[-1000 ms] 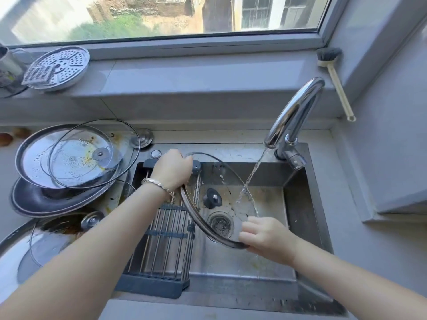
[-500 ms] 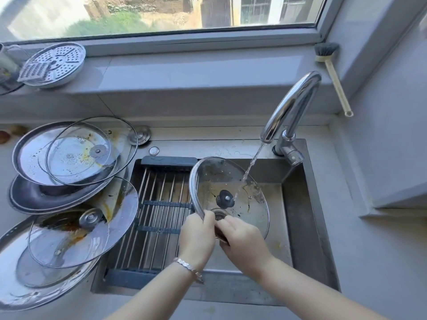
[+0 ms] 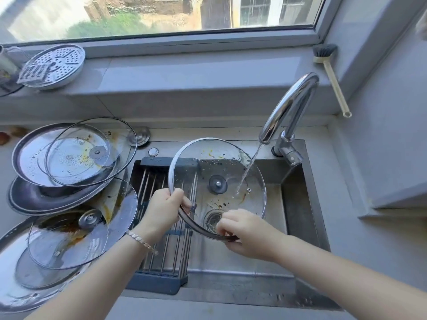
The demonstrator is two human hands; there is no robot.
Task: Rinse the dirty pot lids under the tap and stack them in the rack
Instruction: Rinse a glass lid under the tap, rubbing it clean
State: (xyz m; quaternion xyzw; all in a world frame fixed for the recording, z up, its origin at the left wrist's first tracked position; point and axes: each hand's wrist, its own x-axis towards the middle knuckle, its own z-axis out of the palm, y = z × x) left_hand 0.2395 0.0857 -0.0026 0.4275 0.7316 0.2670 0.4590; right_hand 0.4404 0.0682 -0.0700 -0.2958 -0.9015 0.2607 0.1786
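Note:
A glass pot lid (image 3: 221, 165) with a metal rim and dark knob stands tilted over the sink, orange stains on its glass. My left hand (image 3: 165, 207) grips its lower left rim. My right hand (image 3: 245, 229) pinches the bottom rim. Water runs from the chrome tap (image 3: 288, 112) onto the lid's right side. The slatted rack (image 3: 161, 250) spans the sink's left half with nothing on it. Several dirty glass and steel lids (image 3: 69, 158) lie piled on the counter at left.
The steel sink (image 3: 298, 204) has a drain strainer (image 3: 213, 219) behind the lid. A perforated steamer plate (image 3: 55, 64) and a dish brush (image 3: 330, 75) rest on the window sill. A wall corner juts out at right.
The lid has tipped up more upright and shifted left and higher under the stream. My left hand slid up the left rim; my right hand stays at the bottom rim.

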